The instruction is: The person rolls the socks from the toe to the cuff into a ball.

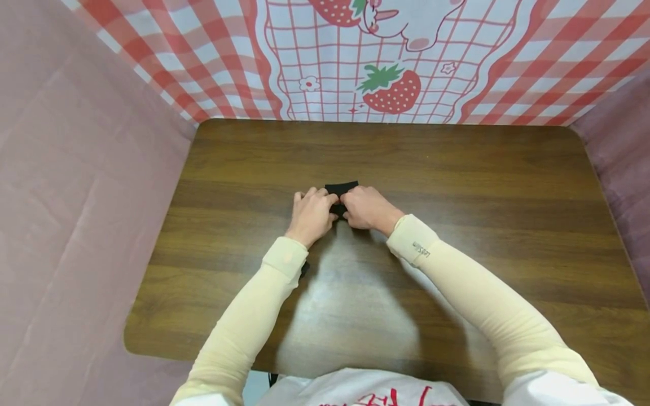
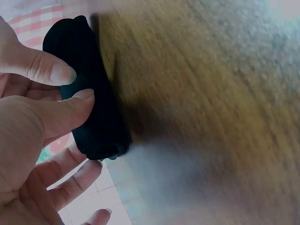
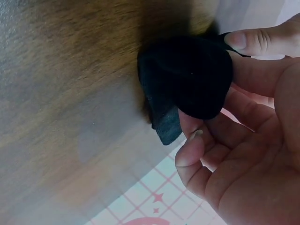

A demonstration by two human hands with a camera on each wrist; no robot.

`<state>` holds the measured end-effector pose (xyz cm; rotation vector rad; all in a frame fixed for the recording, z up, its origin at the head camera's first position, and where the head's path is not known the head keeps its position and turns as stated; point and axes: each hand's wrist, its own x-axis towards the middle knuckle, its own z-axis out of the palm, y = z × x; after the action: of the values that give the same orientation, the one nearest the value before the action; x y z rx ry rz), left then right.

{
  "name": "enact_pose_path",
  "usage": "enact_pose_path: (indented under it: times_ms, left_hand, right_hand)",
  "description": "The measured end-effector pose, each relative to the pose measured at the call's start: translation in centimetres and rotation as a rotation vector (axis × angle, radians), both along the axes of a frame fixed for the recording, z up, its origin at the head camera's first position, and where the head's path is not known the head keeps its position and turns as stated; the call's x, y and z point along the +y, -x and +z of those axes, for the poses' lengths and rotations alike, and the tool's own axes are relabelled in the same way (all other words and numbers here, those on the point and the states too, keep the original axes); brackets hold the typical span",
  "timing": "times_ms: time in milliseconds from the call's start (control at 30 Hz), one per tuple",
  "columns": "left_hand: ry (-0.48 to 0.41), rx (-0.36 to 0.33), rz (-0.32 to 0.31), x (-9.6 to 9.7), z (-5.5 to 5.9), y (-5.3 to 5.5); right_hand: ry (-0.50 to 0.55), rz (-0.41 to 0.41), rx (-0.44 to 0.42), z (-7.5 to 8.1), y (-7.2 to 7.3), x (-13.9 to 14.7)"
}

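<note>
A small black cloth (image 1: 341, 188) lies near the middle of the table, between the two hands. In the left wrist view the black cloth (image 2: 96, 108) is bunched into a thick roll. My left hand (image 1: 311, 217) pinches it from the left, thumb on top, with some fingers spread beyond the roll's end. From the right, my right hand (image 1: 370, 207) grips the other part, its fingers curled at the roll. A flat flap of the cloth hangs out past the rolled part in the right wrist view. Fingers hide much of the cloth in the head view.
The hands work on a brown wood-grain table (image 1: 482, 180). A red-and-white checked curtain (image 1: 218, 62) with strawberries hangs along its far edge. Pink fabric (image 1: 76, 186) covers the left side. A small dark object (image 1: 304, 269) shows beside the left sleeve.
</note>
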<state>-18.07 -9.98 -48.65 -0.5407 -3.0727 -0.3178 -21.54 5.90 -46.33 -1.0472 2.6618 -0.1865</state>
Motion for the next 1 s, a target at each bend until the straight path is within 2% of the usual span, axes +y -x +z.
enact_pose_path:
  times_ms: [233,433,667,833,1000]
  left_hand:
    - [-0.006,-0.042,0.029,0.01,0.28,0.05]
    - [-0.024,-0.092,0.055,0.13,0.63,0.26]
    - [-0.066,-0.136,0.068,0.06,0.66,0.26]
    - [-0.082,-0.117,0.039,-0.17,0.37,0.07]
    - [-0.069,-0.047,-0.011,-0.45,0.07,-0.21]
  right_hand:
    - [-0.029,0.008,0.050,-0.20,-0.31,-0.04]
    - [-0.033,-0.015,0.074,-0.26,-0.44,-0.16]
    - [0.056,-0.006,0.071,-0.41,-0.26,0.16]
    - [0.071,0.024,0.059,-0.09,-0.17,0.30]
    - [0.048,0.029,0.011,0.09,0.11,0.19]
